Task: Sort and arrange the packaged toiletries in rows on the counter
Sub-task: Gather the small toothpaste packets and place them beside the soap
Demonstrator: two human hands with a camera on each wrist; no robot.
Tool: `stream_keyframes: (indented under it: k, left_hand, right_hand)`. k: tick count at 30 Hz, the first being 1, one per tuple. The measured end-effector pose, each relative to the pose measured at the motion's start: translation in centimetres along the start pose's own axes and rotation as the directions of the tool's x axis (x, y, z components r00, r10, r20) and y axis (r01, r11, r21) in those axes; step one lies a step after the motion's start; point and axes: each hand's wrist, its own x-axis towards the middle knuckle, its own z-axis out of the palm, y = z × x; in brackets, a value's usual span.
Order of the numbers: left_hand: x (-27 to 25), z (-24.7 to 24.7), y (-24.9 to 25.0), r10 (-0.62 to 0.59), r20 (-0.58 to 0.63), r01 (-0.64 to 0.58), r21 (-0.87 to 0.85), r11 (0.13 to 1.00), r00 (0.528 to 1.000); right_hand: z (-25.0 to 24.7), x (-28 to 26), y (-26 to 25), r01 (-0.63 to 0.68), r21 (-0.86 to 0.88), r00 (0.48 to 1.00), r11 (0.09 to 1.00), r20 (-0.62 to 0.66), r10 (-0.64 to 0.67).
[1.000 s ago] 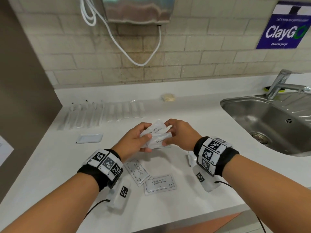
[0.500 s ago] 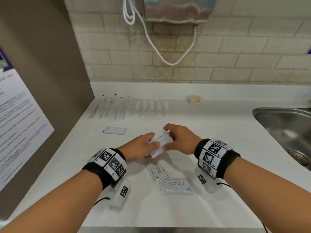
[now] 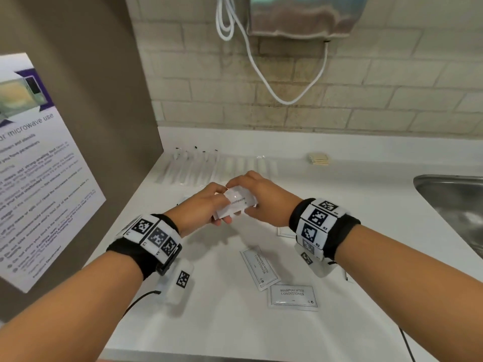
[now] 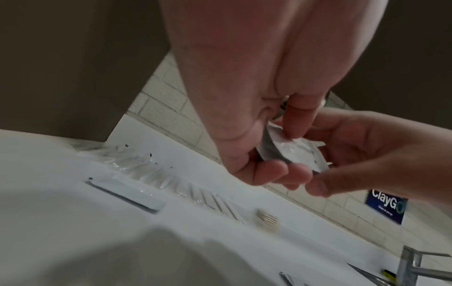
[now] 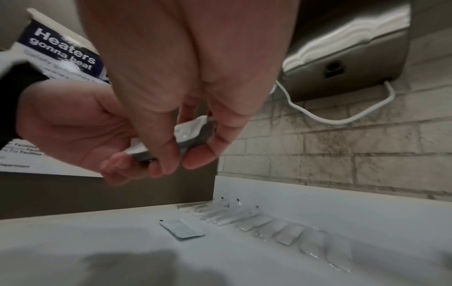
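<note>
Both hands hold a small stack of white toothpaste sachets (image 3: pixel 236 202) above the white counter (image 3: pixel 235 330). My left hand (image 3: pixel 209 205) grips the stack from the left, thumb on top and fingers beneath, as the left wrist view shows the sachets (image 4: pixel 291 152). My right hand (image 3: pixel 257 197) pinches the right end of the sachets (image 5: pixel 190 133). Two shampoo-with-conditioner sachets (image 3: pixel 292 296) lie flat on the counter below my wrists. A row of clear-wrapped toothbrushes and small packets (image 3: pixel 214 168) lines the back of the counter, and one flat pale sachet (image 5: pixel 182 229) lies in front of it.
A brown side panel with a microwave-use poster (image 3: pixel 39 165) stands at the left. A steel sink (image 3: pixel 454 199) is at the right. A metal dispenser (image 3: pixel 303 14) with a white cable hangs on the brick wall. A small beige stack (image 3: pixel 318 159) sits by the back wall.
The head view has swung left, so the sink has slid to the right edge. Both hands have lifted slightly toward the back row and squared the fanned sachets into one stack.
</note>
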Motion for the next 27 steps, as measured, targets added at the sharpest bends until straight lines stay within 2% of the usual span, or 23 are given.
stream_keyframes:
  k: [3, 8, 11, 15, 18, 22, 27]
  left_hand:
    - [0.2, -0.2, 0.9, 0.023, -0.009, -0.023, 0.0, 1.0, 1.0]
    - [1.1, -0.3, 3.2, 0.088, -0.052, -0.075, 0.217, 0.973, 0.995]
    - [2.1, 0.8, 4.4, 0.143, -0.058, -0.132, 0.165, 0.977, 0.988]
    - [3.0, 2.8, 4.4, 0.155, -0.006, -0.154, 0.068, 0.986, 0.988]
    - [3.8, 4.8, 3.9, 0.159, 0.025, -0.159, 0.0, 0.987, 0.987]
    - [5.0, 8.0, 3.2, 0.139, 0.104, -0.136, -0.032, 0.99, 0.985]
    - [5.9, 11.5, 3.1, 0.068, 0.224, -0.06, -0.042, 0.997, 0.972]
  right_hand:
    - [-0.7, 0.4, -0.1, -0.046, 0.022, 0.998, 0.999, -0.035, 0.046]
    - [-2.1, 1.1, -0.2, -0.086, 0.038, 0.994, 0.996, -0.065, 0.088]
    - [-2.9, 0.8, 0.2, -0.14, -0.001, 0.99, 0.99, -0.03, 0.14]
    - [-4.1, -0.9, 1.1, -0.227, 0.062, 0.974, 0.972, 0.018, 0.226]
    - [-4.7, -2.6, 2.5, -0.319, 0.152, 0.947, 0.936, 0.004, 0.322]
    - [-4.6, -5.2, 4.5, -0.421, 0.166, 0.905, 0.892, 0.005, 0.426]
    - [-4.9, -8.9, 6.9, -0.471, 0.355, 0.863, 0.807, -0.001, 0.505]
